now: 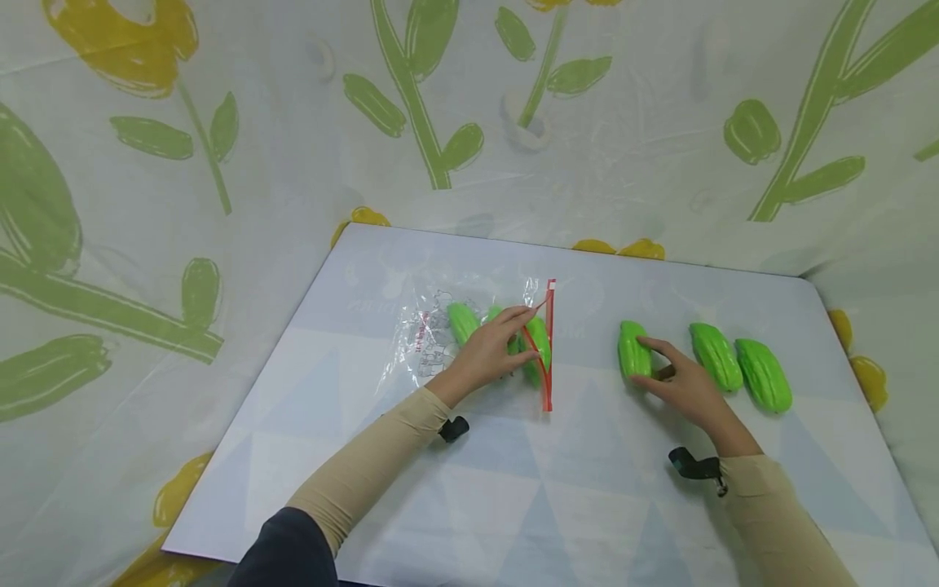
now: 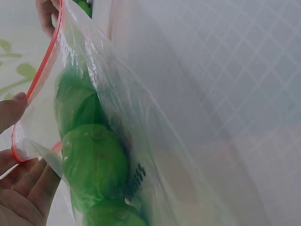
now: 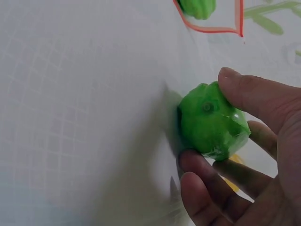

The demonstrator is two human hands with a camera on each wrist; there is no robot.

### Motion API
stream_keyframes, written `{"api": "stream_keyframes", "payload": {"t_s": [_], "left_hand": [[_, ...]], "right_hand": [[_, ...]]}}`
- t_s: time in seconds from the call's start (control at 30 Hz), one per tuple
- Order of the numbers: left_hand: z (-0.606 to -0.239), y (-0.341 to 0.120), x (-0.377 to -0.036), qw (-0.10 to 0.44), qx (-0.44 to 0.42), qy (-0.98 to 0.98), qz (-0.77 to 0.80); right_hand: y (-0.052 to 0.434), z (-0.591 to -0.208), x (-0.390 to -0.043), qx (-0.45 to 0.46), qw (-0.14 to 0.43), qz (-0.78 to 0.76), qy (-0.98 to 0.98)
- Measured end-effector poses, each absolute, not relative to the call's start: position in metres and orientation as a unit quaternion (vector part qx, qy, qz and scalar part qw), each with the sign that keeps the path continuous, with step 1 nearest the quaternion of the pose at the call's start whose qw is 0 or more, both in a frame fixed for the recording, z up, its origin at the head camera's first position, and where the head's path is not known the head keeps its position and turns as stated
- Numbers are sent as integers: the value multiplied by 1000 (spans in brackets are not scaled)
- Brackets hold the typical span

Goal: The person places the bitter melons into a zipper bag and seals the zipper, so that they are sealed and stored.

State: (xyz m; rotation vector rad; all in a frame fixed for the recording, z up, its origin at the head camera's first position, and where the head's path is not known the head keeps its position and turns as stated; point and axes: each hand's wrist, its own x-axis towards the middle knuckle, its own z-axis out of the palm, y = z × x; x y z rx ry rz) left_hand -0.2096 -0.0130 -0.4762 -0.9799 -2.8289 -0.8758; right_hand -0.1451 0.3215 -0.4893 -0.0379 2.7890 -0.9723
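Yellow and green flower print runs all over the sheet [image 1: 275,139] behind everything, starting from the upper left of the frame. Lower left you've got a tan sleeve [image 1: 374,465] reaching in over a pale surface [image 1: 249,489] with blue-grey triangles on it. Just left of centre there's a clear plastic bag [image 1: 405,352] lying flat-ish, some chunky green pieces [image 1: 462,322] showing through it. At its right end the left hand [image 1: 484,352] has its grip on the mouth, thumb and fingers on the red zip edge [image 1: 547,398], and the left wrist view shows that edge spread apart, so yeah, it's holding the bag. Right of centre sits another green ridged piece [image 1: 632,349], kinda shiny, with the right hand [image 1: 689,387] grasping it, thumb on one side and fingers on the other. Can't tell if it's lifted at all. Further right, two loose green lumps [image 1: 764,375] lie just beside each other, near that hand.
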Motion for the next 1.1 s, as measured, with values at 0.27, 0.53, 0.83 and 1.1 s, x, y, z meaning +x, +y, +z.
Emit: {"api": "stream_keyframes", "payload": {"t_s": [0.27,0.53,0.83,1.1], "left_hand": [[-475,-13,-210,4,-312,-908,-281],[-476,-13,-210,8,-312,-908,-280],[-477,-13,-210,15,-316,-906,-282],[-477,-13,-210,17,-315,-905,-285]], "right_hand": [[325,-490,-148,-27,110,-336,935],[324,-490,-149,-29,108,-344,932],[321,-490,-148,-21,112,-352,929],[318,-490,-148,-21,101,-354,930]]}}
